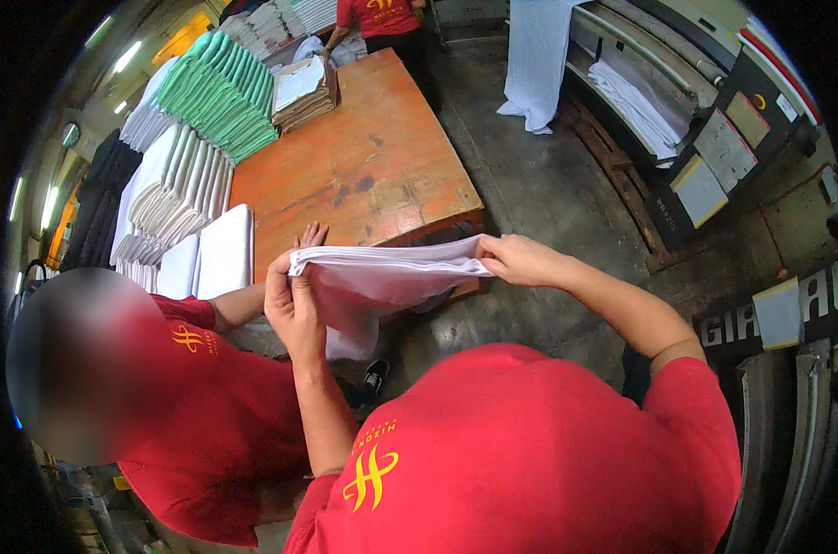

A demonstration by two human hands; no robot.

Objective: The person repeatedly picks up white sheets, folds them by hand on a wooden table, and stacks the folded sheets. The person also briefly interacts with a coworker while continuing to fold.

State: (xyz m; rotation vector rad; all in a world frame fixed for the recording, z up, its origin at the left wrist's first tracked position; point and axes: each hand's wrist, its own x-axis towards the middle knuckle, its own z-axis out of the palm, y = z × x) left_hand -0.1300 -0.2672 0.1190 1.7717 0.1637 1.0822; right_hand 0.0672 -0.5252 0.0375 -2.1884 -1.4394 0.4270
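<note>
A folded white cloth (391,266) is stretched between my two hands, its layered upper edge nearly level and the rest hanging below. My left hand (291,298) grips one corner, with the thumb against the near side. At the opposite corner, the fingers and thumb of my right hand (512,260) pinch the layers together. The cloth hangs in front of the near end of a worn orange wooden table (391,138). Its lower part is partly hidden behind my left forearm and my red shirt.
Left of me stands a co-worker in a red shirt (218,395), one hand (313,235) on the table. Stacks of green cloths (218,90) and white cloths (184,180) line the table's left side. Another person (384,21) works beyond. At right, a roller machine (640,76) has white fabric draped from it.
</note>
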